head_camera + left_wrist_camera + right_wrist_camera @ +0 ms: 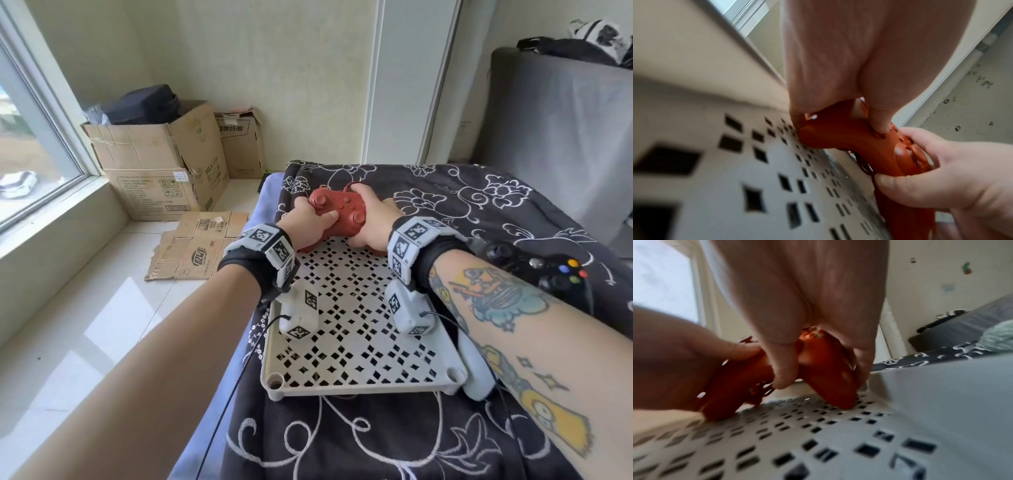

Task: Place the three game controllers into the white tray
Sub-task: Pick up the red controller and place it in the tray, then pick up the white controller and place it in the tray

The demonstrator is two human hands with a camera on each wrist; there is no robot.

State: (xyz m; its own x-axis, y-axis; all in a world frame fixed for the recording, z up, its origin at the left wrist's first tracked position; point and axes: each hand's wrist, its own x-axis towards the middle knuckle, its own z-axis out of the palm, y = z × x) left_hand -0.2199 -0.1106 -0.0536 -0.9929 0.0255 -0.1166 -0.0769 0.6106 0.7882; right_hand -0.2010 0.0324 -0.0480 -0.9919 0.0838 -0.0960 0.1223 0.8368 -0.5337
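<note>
Both of my hands hold a red controller [339, 212] at the far end of the white perforated tray [359, 385]. My left hand [310, 222] grips its left side, thumb on the face. My right hand [375, 219] wraps its right side. In the wrist views the red controller [849, 139] [830, 379] has its lower grip tips down on the tray floor [838, 443]. A black controller [541, 270] lies on the bedspread right of the tray. A pale grey controller [476, 370] lies against the tray's right rim, partly hidden under my right forearm.
The tray sits on a dark floral bedspread [445, 192]. Cardboard boxes [161, 164] stand on the floor at the left under a window, with flattened cardboard [198, 246] beside them. A grey padded headboard [561, 130] rises at the back right.
</note>
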